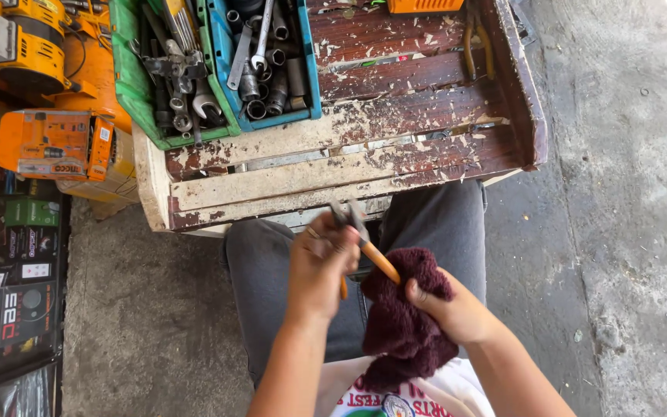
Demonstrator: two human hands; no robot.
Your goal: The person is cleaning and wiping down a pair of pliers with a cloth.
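My left hand (319,266) grips a pair of pliers (353,220) with orange handles, jaws pointing up toward the wooden table's front edge. My right hand (453,309) clutches a dark maroon cloth (404,320), which is wrapped against the lower end of one orange handle. Both hands are over my lap, above grey trousers, just in front of the worn wooden table (349,166) with peeling paint.
On the table stand a green bin (137,93) and a blue bin (310,77) holding several sockets and wrenches. Another orange-handled plier (476,46) lies at the table's far right. Orange power tools (48,143) and boxes sit at left on concrete floor.
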